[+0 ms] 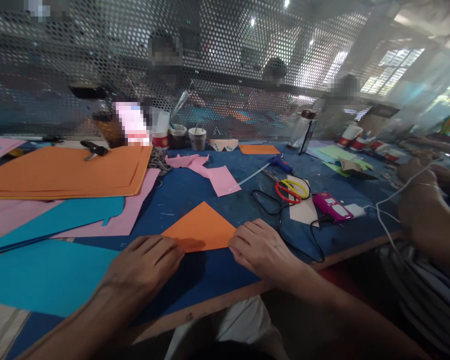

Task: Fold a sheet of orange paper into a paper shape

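An orange paper triangle (202, 227) lies before me on the blue table, its point facing away and its long edge toward me. My left hand (155, 255) grips its left corner with curled fingers. At the opposite corner, my right hand (253, 245) has its fingers closed on the paper. The fingertips of both hands are partly hidden. Beyond the triangle rests a cut piece of pink paper (223, 180). Blue paper (52, 275) is beside my left forearm.
Orange sheets (63, 170) are stacked at left. Scissors (290, 191), a blue glue gun (281, 162) and a magenta power strip (332, 207) with cables lie at right. Cups (197, 139) and a bottle (302, 130) stand by the perforated screen. A co-worker's arm (423, 200) is far right.
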The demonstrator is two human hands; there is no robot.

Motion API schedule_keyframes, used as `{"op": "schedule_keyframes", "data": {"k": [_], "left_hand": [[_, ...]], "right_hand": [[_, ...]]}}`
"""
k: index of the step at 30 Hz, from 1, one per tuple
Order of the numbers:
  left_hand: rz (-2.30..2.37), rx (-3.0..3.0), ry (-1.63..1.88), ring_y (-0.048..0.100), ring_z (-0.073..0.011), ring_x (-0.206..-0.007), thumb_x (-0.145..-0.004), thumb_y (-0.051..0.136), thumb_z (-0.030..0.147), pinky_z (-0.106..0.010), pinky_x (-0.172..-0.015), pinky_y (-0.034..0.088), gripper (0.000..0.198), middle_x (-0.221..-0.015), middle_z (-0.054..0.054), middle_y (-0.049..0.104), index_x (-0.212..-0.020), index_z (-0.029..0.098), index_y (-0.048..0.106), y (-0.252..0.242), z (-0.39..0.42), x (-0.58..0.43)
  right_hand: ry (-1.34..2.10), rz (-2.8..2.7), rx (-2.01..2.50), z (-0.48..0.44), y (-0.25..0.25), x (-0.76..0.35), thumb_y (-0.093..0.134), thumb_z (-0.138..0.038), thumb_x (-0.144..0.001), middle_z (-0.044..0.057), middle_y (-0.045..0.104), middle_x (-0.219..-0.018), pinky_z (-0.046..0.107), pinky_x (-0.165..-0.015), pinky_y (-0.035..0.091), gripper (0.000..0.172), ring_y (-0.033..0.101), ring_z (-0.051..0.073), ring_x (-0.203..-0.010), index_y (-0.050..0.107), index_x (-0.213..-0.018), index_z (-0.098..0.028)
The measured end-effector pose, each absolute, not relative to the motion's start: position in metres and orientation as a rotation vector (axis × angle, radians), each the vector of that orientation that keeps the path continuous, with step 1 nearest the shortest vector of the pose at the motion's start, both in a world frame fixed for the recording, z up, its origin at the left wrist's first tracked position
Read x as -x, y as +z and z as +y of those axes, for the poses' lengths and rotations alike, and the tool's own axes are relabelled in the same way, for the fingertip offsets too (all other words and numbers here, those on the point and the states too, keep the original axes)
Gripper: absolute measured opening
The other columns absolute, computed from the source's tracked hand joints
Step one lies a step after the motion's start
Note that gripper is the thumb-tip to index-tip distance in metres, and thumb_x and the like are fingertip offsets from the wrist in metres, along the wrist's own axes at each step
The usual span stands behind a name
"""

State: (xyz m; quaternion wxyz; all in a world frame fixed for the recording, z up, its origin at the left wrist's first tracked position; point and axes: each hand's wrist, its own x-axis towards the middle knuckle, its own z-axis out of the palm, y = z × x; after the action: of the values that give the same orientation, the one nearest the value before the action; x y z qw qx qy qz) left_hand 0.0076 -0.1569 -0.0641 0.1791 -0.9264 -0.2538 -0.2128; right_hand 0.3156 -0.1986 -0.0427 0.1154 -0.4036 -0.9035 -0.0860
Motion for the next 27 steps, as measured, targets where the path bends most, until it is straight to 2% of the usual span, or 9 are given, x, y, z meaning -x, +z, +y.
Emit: {"op": "schedule_keyframes", "data": {"k": [5,10,17,22,27], "left_hand": [[-0.719,2.674,-0.634,0.065,-0.0214,-0.084,-0.106,0.052,0.020,-0.036,-0.077,0.045,0.019,-0.092,-0.004,0.073,-0.095,0.018,0.068,-0.064,-0.156,-0.008],[-0.883,2.783,-0.634,0.065,-0.0198,-0.080,-0.109,0.046,0.026,-0.035,-0.076,0.047,0.029,-0.087,-0.003,0.070,-0.092,0.019,0.068,-0.065,-0.157,-0.007],[-1.066,2.927,-0.677,0.068,-0.0194,-0.086,-0.111,0.044,0.034,-0.034,-0.078,0.052,0.032,-0.094,-0.004,0.073,-0.096,0.022,0.070,-0.074,-0.153,-0.001],[-1.248,2.874,-0.746,0.073,-0.0242,-0.094,-0.111,0.040,0.049,-0.037,-0.080,0.057,0.040,-0.102,-0.006,0.078,-0.114,0.024,0.072,-0.077,-0.152,-0.002],[-1.467,2.922,-0.685,0.073,-0.0275,-0.097,-0.108,0.037,0.058,-0.042,-0.083,0.058,0.048,-0.107,-0.007,0.078,-0.108,0.024,0.072,-0.071,-0.152,-0.005]], "right_hand": [[-0.154,-2.608,1.205,-0.202,-0.041,-0.310,0.058,-0.028,-0.108,0.005,0.068,-0.100,0.038,-0.084,0.039,0.016,0.057,0.021,-0.094,0.067,-0.099,-0.019],[-0.128,-2.584,1.173,-0.199,-0.045,-0.306,0.057,-0.026,-0.109,0.004,0.068,-0.097,0.037,-0.080,0.037,0.017,0.056,0.021,-0.090,0.068,-0.098,-0.019],[0.106,-2.432,1.249,-0.194,-0.050,-0.306,0.061,-0.027,-0.107,0.002,0.071,-0.098,0.035,-0.084,0.039,0.015,0.061,0.019,-0.092,0.071,-0.098,-0.020],[0.237,-2.364,1.346,-0.190,-0.049,-0.304,0.066,-0.028,-0.105,0.002,0.071,-0.095,0.034,-0.084,0.042,0.014,0.064,0.018,-0.090,0.072,-0.096,-0.019],[0.322,-2.294,1.448,-0.187,-0.045,-0.302,0.073,-0.026,-0.100,0.001,0.068,-0.091,0.031,-0.081,0.044,0.013,0.061,0.017,-0.084,0.069,-0.089,-0.019]]}}
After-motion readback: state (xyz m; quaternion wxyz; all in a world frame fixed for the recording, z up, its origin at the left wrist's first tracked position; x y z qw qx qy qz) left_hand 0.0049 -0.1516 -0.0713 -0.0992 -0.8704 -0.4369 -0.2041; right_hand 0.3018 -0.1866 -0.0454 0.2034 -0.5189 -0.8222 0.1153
